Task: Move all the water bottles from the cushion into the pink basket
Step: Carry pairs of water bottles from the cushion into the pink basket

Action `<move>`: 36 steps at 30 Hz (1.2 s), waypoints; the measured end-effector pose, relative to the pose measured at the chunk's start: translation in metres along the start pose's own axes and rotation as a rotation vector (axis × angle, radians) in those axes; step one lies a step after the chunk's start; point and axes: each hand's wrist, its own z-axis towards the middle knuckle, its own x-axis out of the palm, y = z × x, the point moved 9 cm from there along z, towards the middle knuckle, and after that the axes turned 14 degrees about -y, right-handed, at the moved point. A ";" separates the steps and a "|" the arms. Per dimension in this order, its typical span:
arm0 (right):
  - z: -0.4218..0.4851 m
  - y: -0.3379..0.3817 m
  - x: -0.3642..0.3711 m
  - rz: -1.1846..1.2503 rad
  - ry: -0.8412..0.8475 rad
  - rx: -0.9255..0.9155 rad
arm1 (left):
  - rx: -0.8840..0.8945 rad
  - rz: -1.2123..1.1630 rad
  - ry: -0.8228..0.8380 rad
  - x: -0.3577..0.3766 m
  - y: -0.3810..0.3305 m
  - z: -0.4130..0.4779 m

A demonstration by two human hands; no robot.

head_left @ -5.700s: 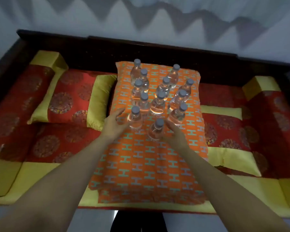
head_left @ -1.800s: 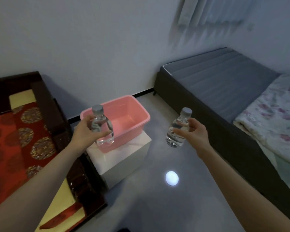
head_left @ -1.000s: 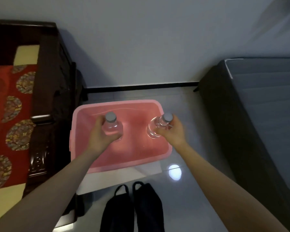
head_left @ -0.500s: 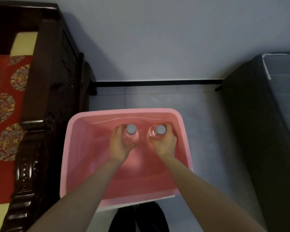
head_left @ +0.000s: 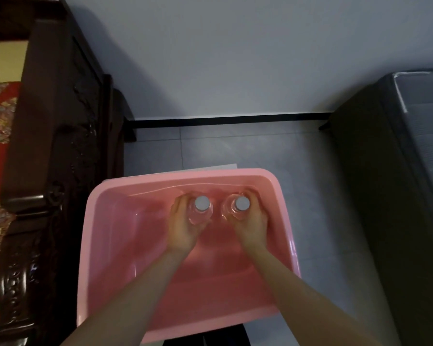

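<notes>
Two bottles (head_left: 202, 204) are now low inside the basket (head_left: 93, 245), by its 12 o'clock wall, lowered since a moment ago. Left hand (head_left: 185, 228) and right hand (head_left: 251, 222) each grip one; release looks next.

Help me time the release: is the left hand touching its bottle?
Touching. The head view shows the left hand with its fingers curled round the left bottle, down inside the pink basket.
</notes>
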 end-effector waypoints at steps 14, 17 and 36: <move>0.006 0.061 -0.002 -0.578 0.166 -0.757 | 0.009 -0.067 0.129 -0.011 -0.023 0.000; 0.010 0.063 -0.002 -0.613 0.171 -0.791 | -0.016 -0.079 0.128 -0.012 -0.029 0.003; 0.014 0.064 -0.024 -0.458 0.287 -0.711 | 0.295 0.259 0.280 0.031 -0.077 0.001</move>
